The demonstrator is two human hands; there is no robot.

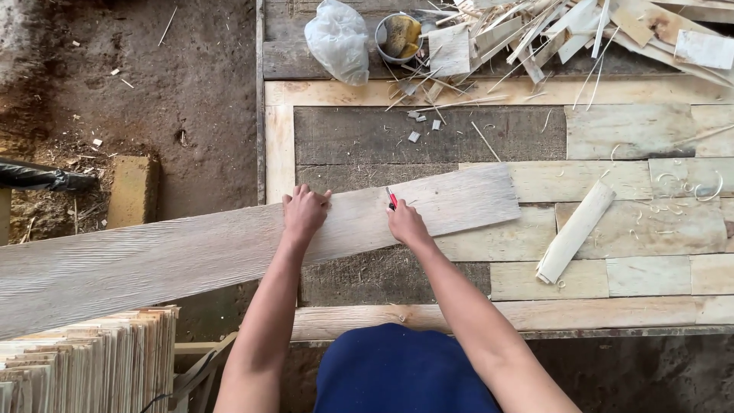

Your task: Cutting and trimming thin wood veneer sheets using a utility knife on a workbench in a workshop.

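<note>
Long thin wooden sheet (pixel 229 245) lies slantwise across the middle of the frame, from the lower left up to the centre right. Its right part rests on the plank tabletop (pixel 428 138); its left part overhangs the dirt floor (pixel 191 76) and runs off the left edge, so its full length is cut off.

Left hand (pixel 304 213) lies palm down on the sheet near its upper edge, centre of frame. Its fingers (pixel 294 196) are spread and reach over that far edge, pressing flat, gripping nothing.

Right hand (pixel 407 224) sits on the sheet just right of the left hand, fingers curled tight around a small red-handled tool (pixel 392 199). Only the tool's upper end shows above the fist, touching the sheet surface; tip too small to tell whether blade or marker.

Around: a rolled strip of thin wood (pixel 575 232) on the tabletop at centre right, well apart from the hands. A heap of offcuts and splinters (pixel 550 34) at upper right, cut off by the top edge. A clear plastic bag (pixel 338 40) and a small round tin (pixel 397 37) at upper centre; tin contents hard to make out. A stack of thin sheets on edge (pixel 84 359) at lower left, partly under the long sheet. A pale block (pixel 131 191) on the floor at left.
</note>
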